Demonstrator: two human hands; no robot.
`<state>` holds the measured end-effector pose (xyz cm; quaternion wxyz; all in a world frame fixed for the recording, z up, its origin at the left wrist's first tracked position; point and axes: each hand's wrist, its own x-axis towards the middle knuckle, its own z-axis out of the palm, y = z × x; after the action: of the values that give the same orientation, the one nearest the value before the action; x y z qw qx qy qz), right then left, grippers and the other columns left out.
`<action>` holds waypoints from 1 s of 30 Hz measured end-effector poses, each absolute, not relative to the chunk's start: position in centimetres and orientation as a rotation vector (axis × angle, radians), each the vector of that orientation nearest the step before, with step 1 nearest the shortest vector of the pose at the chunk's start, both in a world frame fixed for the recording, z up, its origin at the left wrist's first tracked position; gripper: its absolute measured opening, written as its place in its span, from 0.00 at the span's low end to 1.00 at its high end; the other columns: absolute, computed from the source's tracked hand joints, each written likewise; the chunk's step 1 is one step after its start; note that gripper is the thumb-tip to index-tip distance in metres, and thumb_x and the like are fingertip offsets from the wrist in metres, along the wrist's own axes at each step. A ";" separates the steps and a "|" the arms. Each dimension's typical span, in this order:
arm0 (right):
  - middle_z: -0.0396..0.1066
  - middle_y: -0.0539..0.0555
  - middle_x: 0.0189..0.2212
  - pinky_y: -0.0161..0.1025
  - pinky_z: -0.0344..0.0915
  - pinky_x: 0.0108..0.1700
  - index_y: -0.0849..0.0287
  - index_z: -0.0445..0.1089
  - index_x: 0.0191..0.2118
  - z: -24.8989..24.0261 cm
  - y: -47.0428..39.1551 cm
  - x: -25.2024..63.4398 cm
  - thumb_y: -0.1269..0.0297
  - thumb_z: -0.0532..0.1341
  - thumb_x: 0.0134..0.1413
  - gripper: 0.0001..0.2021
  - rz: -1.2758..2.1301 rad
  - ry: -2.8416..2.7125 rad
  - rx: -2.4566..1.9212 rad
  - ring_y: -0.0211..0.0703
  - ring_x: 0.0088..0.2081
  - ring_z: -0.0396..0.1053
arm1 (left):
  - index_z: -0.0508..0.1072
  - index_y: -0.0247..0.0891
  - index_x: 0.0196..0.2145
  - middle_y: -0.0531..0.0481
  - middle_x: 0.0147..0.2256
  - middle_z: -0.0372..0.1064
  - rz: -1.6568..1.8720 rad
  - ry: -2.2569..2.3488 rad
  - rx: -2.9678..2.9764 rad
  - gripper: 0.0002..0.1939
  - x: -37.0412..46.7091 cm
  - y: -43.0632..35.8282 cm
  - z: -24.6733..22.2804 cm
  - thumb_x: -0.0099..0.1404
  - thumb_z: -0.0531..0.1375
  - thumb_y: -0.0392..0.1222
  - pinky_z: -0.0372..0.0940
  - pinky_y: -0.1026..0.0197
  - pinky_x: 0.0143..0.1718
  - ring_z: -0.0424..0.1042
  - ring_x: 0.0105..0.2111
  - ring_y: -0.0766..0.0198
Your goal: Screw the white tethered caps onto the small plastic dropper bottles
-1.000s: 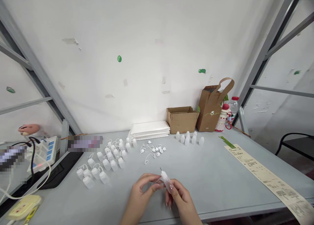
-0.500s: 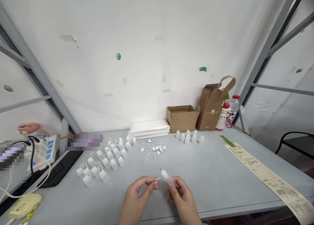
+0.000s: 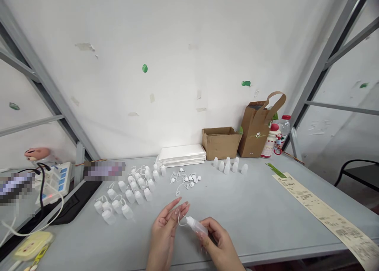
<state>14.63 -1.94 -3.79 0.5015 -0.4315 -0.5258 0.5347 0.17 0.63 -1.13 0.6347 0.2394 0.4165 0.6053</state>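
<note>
My right hand (image 3: 217, 239) holds a small translucent bottle (image 3: 197, 225), tilted with its needle tip toward the upper left. A thin white strap (image 3: 181, 223) curves from the bottle's neck to my left hand (image 3: 169, 227). The thumb and fingers of my left hand pinch at the strap's end; the cap there is hidden. Strapped bottles (image 3: 138, 197) stand in a group at the left. Loose white caps with straps (image 3: 186, 179) lie in a pile beyond my hands. Several bottles without straps (image 3: 227, 168) stand to the right of the pile.
Against the wall are a stack of white sheets (image 3: 181, 154), a cardboard box (image 3: 221, 144), a brown paper bag (image 3: 251, 135) and drink bottles (image 3: 270, 142). A long paper strip (image 3: 319, 213) lies right. Cables and a power strip (image 3: 60, 182) are left.
My right hand has tilted the bottle further left and lowered it slightly. My left hand has turned upright, its fingers raised near the needle tip, and the strap now shows as a loop.
</note>
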 end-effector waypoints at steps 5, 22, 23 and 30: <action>0.58 0.46 0.19 0.33 0.53 0.26 0.60 0.65 0.27 -3.8 -2.0 14.6 0.49 0.58 0.49 0.17 1.262 -1.312 -1.064 0.36 0.23 0.55 | 0.76 0.36 0.36 0.43 0.32 0.78 1.333 0.963 0.573 0.19 0.7 0.7 -0.8 0.45 0.68 0.47 0.64 0.61 0.45 0.74 0.41 0.55; 0.55 0.45 0.19 0.33 0.49 0.26 0.61 0.66 0.27 -4.3 -2.0 14.5 0.49 0.57 0.50 0.17 1.178 -1.357 -1.128 0.35 0.23 0.51 | 0.77 0.35 0.29 0.45 0.27 0.78 1.374 0.938 0.556 0.16 0.6 0.5 -0.6 0.43 0.69 0.46 0.65 0.58 0.43 0.75 0.37 0.54; 0.55 0.45 0.19 0.33 0.49 0.26 0.61 0.66 0.27 -4.2 -2.0 14.5 0.49 0.57 0.50 0.17 1.172 -1.361 -1.125 0.35 0.23 0.51 | 0.77 0.35 0.29 0.45 0.28 0.78 1.371 0.939 0.562 0.16 0.6 0.5 -0.6 0.43 0.69 0.46 0.65 0.58 0.43 0.75 0.37 0.55; 0.56 0.45 0.19 0.32 0.50 0.26 0.61 0.66 0.26 -4.4 -1.9 14.5 0.49 0.58 0.49 0.17 1.146 -1.356 -1.128 0.35 0.23 0.52 | 0.76 0.35 0.30 0.46 0.28 0.78 1.376 0.959 0.598 0.16 0.4 0.4 -0.7 0.44 0.68 0.47 0.65 0.58 0.44 0.75 0.38 0.55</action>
<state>14.55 -1.92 -4.38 0.4960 -0.4656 -0.5597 0.4732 0.43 0.36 -0.66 0.6292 0.2612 0.4186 0.6005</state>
